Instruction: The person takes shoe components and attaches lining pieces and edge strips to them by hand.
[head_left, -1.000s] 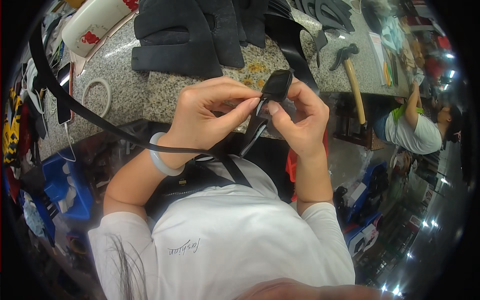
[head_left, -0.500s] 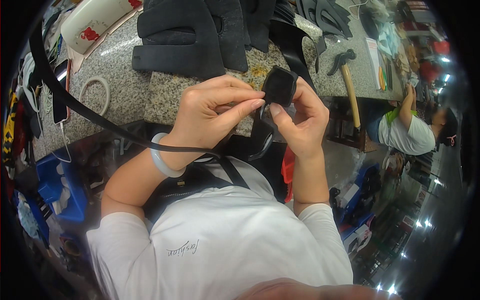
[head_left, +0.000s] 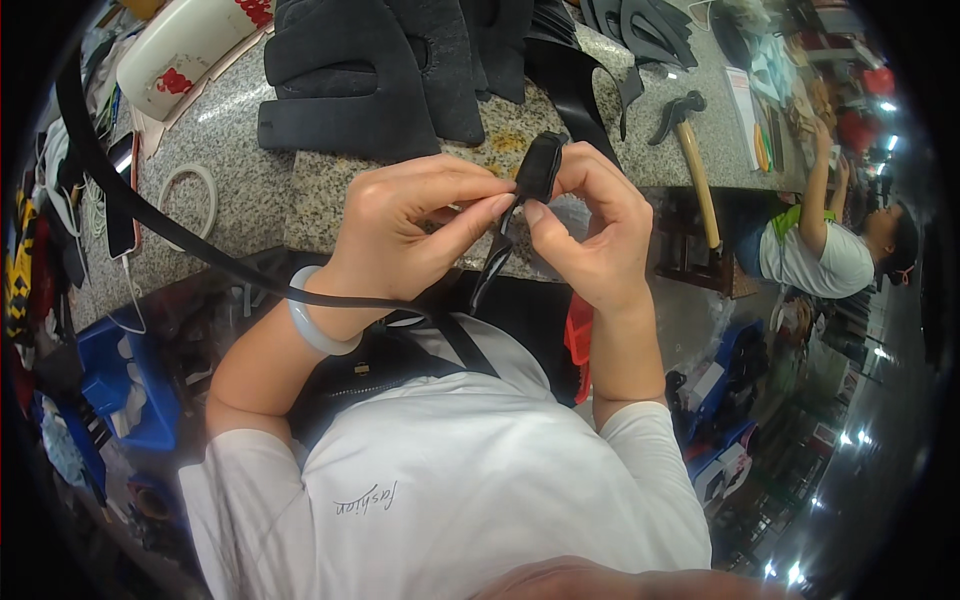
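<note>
Both hands hold a black, glossy, flexible piece [head_left: 540, 168] in front of my chest, above the near edge of the stone table. My left hand [head_left: 415, 220] pinches its near left edge between thumb and fingertips. Fingers of my right hand [head_left: 598, 225] curl behind the piece, its thumb on the lower edge. A narrow shiny part [head_left: 492, 262] of the same black material hangs below the fingertips. On the table beyond lie several flat black cut pieces with slots [head_left: 350, 90]. What the piece is cannot be made out.
A hammer [head_left: 693, 170] with a wooden handle lies at the table's right edge. At the left are a white ring [head_left: 190, 207], a phone [head_left: 122, 215] on a cable and a white flower-patterned object [head_left: 185, 60]. A black strap or hose [head_left: 200, 240] crosses my left forearm. Another person [head_left: 825, 240] works at right.
The black piece has turned from nearly face-on to more edge-on, and its hanging part looks narrower. Both hands keep their grip. The other person's arms have lifted.
</note>
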